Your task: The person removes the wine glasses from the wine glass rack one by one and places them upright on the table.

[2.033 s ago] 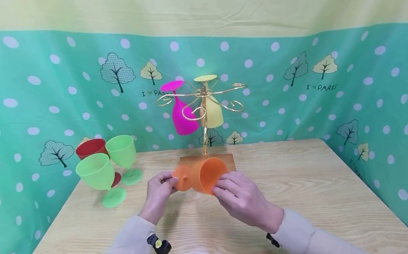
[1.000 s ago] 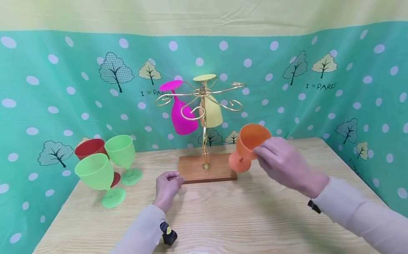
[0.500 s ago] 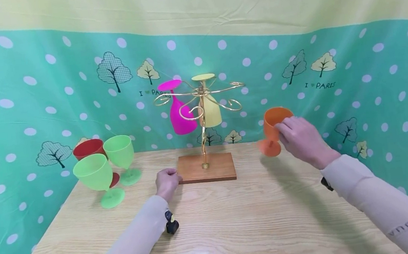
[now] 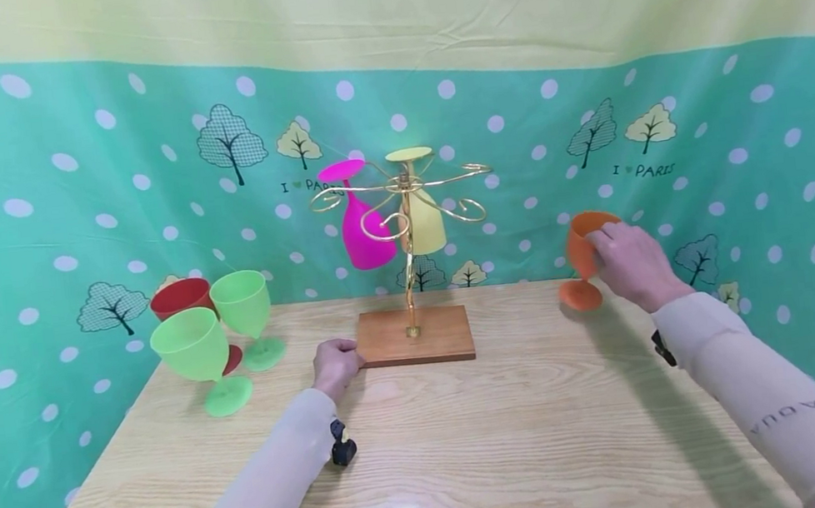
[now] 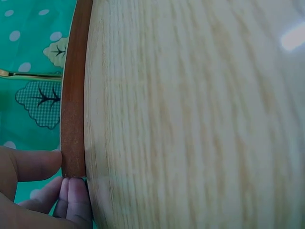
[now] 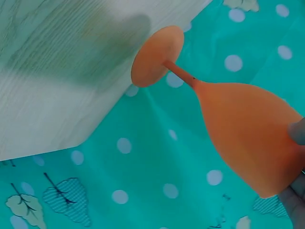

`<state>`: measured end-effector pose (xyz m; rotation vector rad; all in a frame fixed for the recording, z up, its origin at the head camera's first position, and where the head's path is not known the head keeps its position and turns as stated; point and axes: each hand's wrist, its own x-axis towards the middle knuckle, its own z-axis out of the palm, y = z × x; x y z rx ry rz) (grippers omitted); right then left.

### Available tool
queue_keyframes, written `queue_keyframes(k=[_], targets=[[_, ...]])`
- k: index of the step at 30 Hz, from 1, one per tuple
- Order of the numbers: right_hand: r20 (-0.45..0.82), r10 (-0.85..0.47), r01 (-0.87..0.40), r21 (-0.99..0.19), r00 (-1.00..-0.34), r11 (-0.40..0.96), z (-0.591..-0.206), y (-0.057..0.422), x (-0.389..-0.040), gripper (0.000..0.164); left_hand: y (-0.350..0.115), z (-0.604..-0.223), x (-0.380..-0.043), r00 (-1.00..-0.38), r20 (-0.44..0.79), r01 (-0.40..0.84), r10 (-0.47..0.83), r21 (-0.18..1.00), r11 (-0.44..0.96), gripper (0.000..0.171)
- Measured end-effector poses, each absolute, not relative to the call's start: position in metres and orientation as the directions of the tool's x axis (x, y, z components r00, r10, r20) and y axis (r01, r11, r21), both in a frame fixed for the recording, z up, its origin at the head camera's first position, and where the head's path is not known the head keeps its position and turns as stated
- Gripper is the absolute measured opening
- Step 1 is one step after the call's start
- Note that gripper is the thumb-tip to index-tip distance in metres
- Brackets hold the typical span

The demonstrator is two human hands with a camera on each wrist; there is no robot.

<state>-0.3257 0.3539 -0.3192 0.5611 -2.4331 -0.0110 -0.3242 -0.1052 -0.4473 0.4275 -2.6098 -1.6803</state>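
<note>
My right hand (image 4: 635, 263) pinches an orange plastic goblet (image 6: 248, 133) at its rim, close over the table's back right corner. The goblet's foot points down, tilted a little in the head view. My left hand (image 4: 336, 367) grips the left front corner of a glass rack's wooden base (image 4: 418, 343); in the left wrist view the thumb (image 5: 38, 165) lies on top and the fingertips press its end. On the rack's gold wire arms (image 4: 437, 182), a magenta goblet (image 4: 363, 230) and a pale yellow goblet (image 4: 428, 222) hang upside down.
Two light green goblets (image 4: 191, 346) and a red goblet (image 4: 182, 296) stand upright at the table's left. A dotted green curtain (image 4: 515, 141) rises behind the wooden table (image 4: 490, 446) and along both sides.
The orange goblet, earlier between both hands before the rack, has travelled right and back in my right hand. My left hand has let go of its foot and moved to the base's corner.
</note>
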Motion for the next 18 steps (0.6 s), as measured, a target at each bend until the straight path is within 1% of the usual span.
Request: queue_keyframes(k=[7,11,18], targets=[[0.525,-0.332,-0.323,0.113,-0.783,0.940,-0.324,0.366,-0.334,0.023,-0.104,-0.448,-0.324,-0.964,-0.137,-0.215,-0.227,0.904,0.370,0.035],[0.489,-0.283,-0.279,0.083,-0.825,0.957,-0.325,0.371,-0.338,0.022,-0.104,-0.447,-0.323,-0.966,-0.129,-0.207,-0.226,0.905,0.371,0.034],[0.447,-0.255,-0.249,0.074,-0.857,0.966,-0.329,0.376,-0.342,0.019,-0.104,-0.448,-0.322,-0.968,-0.103,-0.186,-0.227,0.906,0.381,0.034]])
